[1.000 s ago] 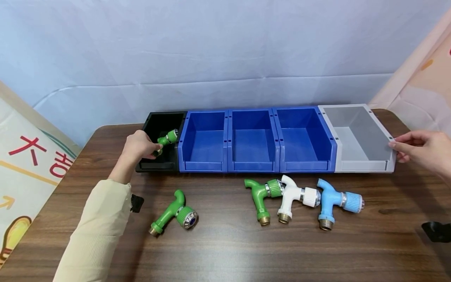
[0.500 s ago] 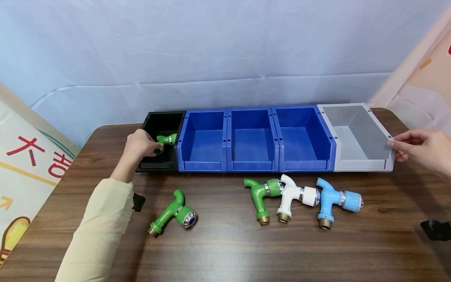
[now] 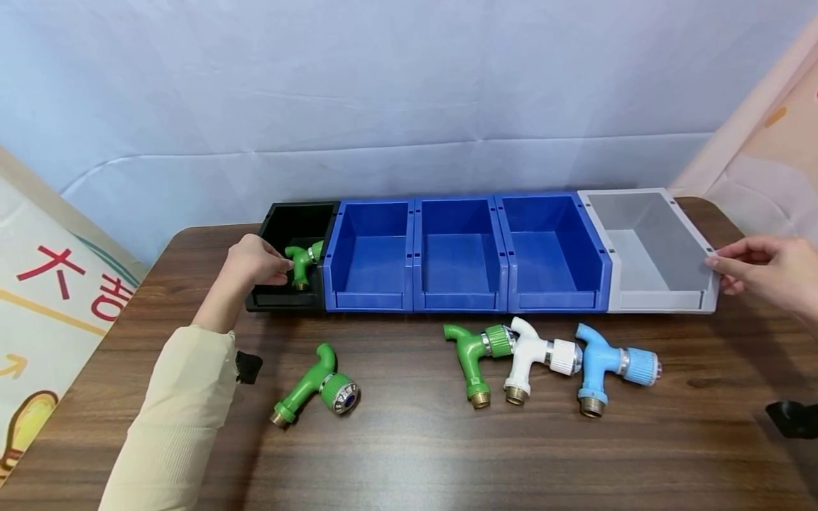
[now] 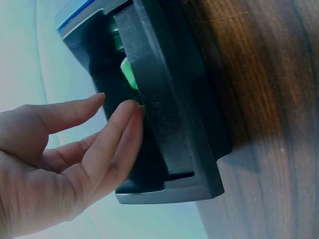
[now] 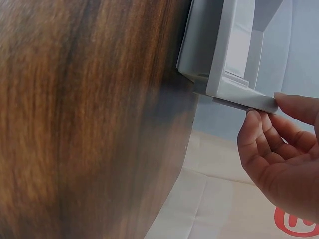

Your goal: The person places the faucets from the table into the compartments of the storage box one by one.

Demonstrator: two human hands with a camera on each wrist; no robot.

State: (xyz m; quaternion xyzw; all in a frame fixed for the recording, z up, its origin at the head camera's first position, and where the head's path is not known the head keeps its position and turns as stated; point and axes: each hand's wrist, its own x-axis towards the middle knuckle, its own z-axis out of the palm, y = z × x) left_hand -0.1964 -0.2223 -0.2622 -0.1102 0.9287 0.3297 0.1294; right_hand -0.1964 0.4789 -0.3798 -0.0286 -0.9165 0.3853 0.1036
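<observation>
In the head view a green faucet [image 3: 300, 262] lies in the black bin [image 3: 284, 301] at the row's left end, its brass threaded end toward the front. My left hand [image 3: 255, 261] is over that bin, right by the faucet. In the left wrist view the thumb and fingers [image 4: 117, 132] are apart with nothing between them; the bin's wall hides most of the faucet [image 4: 128, 73]. At the far right, my right hand [image 3: 763, 268] pinches the side rim of the grey bin [image 3: 693, 301] between thumb and fingertips, as the right wrist view also shows.
Three blue bins [image 3: 460, 304] stand between the black and grey ones. On the wooden table [image 3: 409, 454] lie another green faucet [image 3: 313, 387] at left, and a green faucet [image 3: 471, 362], a white faucet [image 3: 527, 358] and a light blue faucet [image 3: 597, 362] at right.
The green faucet in the black bin has turned and settled lower, its threaded end now toward the front. My left hand has let go of it. The right hand keeps its place.
</observation>
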